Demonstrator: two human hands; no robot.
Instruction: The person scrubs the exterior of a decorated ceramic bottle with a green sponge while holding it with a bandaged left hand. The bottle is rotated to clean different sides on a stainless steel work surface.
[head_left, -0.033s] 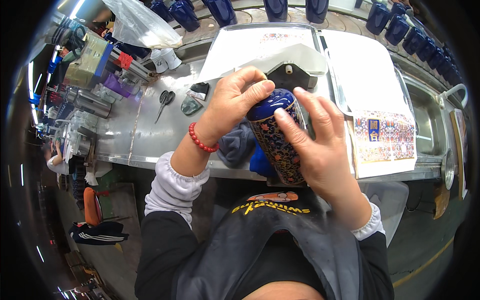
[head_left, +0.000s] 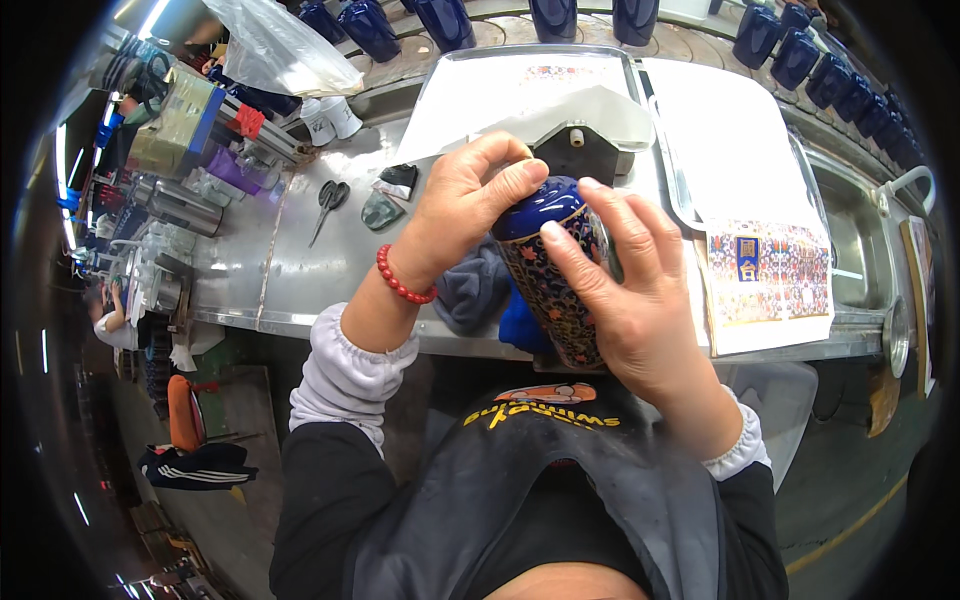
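Tilted between my hands is a glossy dark-blue ceramic bottle, its body covered in a gold and red floral pattern below a plain blue shoulder. My left hand is closed on its top end, thumb and fingers pinched over the mouth, which they hide. Around the upper side curves my right hand, its thumb on the pattern near the shoulder and its fingertips at the far side. Below the bottle shows bright-blue material. A dark grey cloth lies beside my left wrist.
Black scissors and a dark green scraper-like piece lie on the metal table. Patterned transfer sheets sit right, near a sink. Behind stand trays with white sheets and several plain blue bottles.
My right thumb and fingers have shifted slightly left over the bottle's shoulder. The bottle appears turned a little; my left hand stays in place.
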